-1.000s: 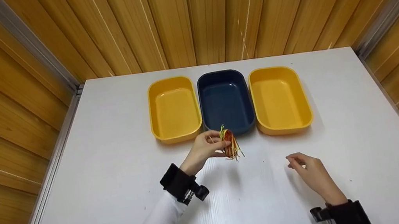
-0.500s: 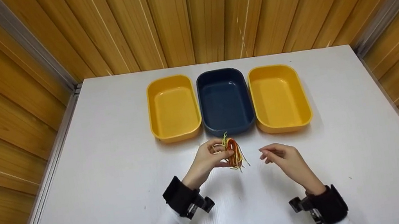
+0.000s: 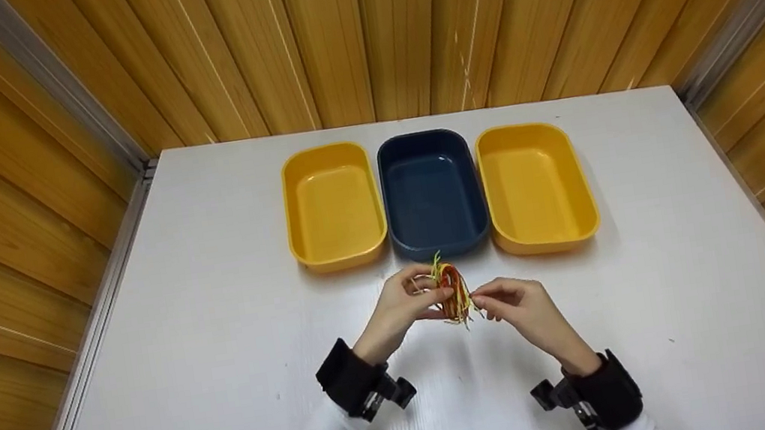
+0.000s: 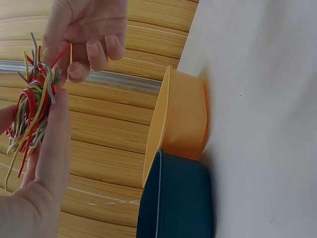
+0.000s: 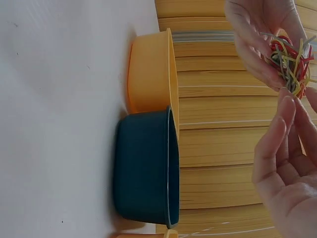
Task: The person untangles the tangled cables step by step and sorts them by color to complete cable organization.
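String bundle (image 3: 454,297) in left hand (image 3: 400,309), right hand (image 3: 524,309) at its edge.

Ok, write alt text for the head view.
A person's left hand holds a bundle of red and yellow strings above a white table while the right hand pinches at its loose ends. Beyond the hands, a dark blue bin sits between two yellow bins.
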Demonstrator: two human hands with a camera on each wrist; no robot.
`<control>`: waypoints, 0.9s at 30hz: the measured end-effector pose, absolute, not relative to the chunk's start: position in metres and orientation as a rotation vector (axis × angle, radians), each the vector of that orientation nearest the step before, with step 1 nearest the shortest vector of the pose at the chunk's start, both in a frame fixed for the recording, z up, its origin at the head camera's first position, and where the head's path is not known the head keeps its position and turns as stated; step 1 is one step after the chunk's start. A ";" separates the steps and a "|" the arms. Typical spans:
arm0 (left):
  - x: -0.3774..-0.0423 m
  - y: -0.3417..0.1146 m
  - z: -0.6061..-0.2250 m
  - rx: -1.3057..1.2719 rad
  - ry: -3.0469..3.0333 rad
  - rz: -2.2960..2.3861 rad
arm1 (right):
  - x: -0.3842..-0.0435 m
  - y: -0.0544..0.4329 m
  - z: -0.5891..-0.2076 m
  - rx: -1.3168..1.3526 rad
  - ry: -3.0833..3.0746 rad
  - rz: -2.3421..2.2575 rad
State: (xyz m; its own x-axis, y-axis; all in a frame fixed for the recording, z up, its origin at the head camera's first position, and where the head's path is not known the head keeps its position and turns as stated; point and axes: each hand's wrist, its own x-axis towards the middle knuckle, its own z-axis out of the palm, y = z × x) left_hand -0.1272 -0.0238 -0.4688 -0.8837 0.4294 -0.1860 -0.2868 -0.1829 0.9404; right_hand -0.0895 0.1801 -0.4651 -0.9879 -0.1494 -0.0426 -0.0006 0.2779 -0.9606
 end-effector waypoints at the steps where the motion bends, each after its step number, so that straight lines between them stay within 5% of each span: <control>1: -0.127 -0.024 -0.469 0.165 1.634 2.106 | -0.089 0.179 -0.466 -0.143 2.407 -1.813; 27: -0.125 -0.011 -0.479 0.153 1.748 2.090 | -0.090 0.171 -0.472 0.013 2.424 -1.851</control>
